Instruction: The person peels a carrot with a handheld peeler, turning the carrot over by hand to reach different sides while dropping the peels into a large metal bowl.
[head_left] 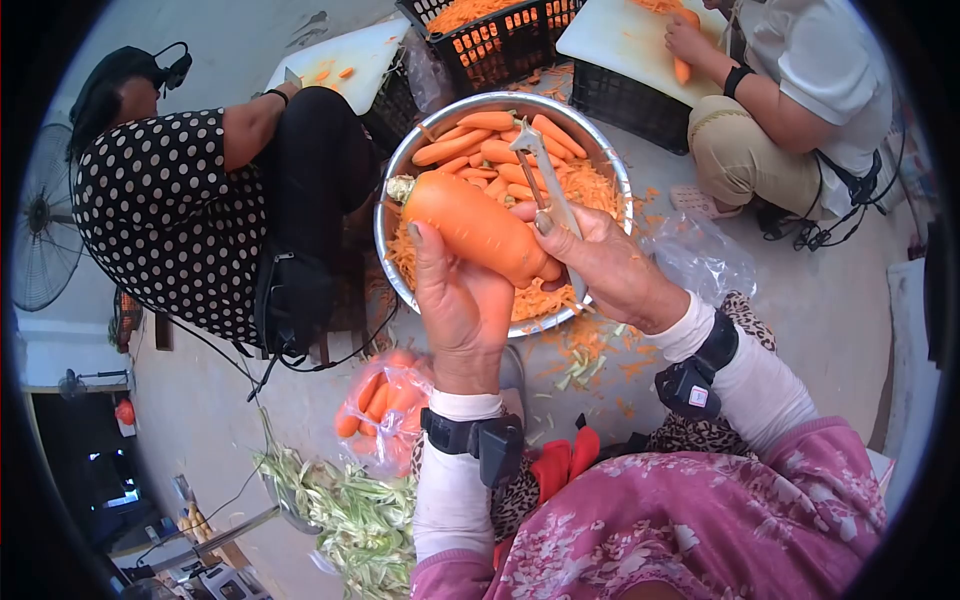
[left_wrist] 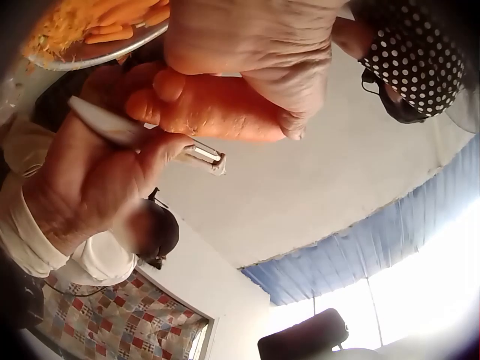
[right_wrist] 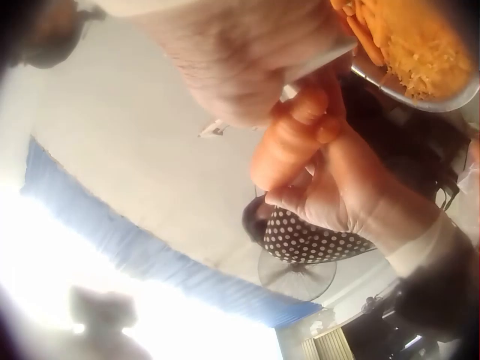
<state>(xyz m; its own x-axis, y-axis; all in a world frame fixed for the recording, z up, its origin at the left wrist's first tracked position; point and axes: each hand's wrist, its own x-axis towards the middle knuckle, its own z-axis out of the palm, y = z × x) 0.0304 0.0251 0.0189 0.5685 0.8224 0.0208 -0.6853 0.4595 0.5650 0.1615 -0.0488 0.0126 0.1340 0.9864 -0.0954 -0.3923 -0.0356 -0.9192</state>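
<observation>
My left hand [head_left: 468, 310] grips a thick orange carrot [head_left: 475, 228] from below, its thumb up along the near side. The carrot lies tilted, its pale stem end to the upper left and a knobbly forked tip [left_wrist: 154, 101] to the lower right. My right hand [head_left: 622, 272] holds a peeler [head_left: 558, 190] with a pale handle, close beside the forked tip. Both hands are over a large metal bowl [head_left: 628, 205] holding peeled carrots [head_left: 450, 150] and orange peel shavings [head_left: 597, 190]. The carrot hides part of the right fingers.
A clear bag of carrots [head_left: 375, 405] sits on the floor by my left forearm, near a leafy green heap [head_left: 365, 530]. Two people work at white cutting boards [head_left: 610, 45] on crates beyond the bowl. A black crate [head_left: 505, 50] stands between them. Scraps and a plastic bag [head_left: 705, 250] lie right.
</observation>
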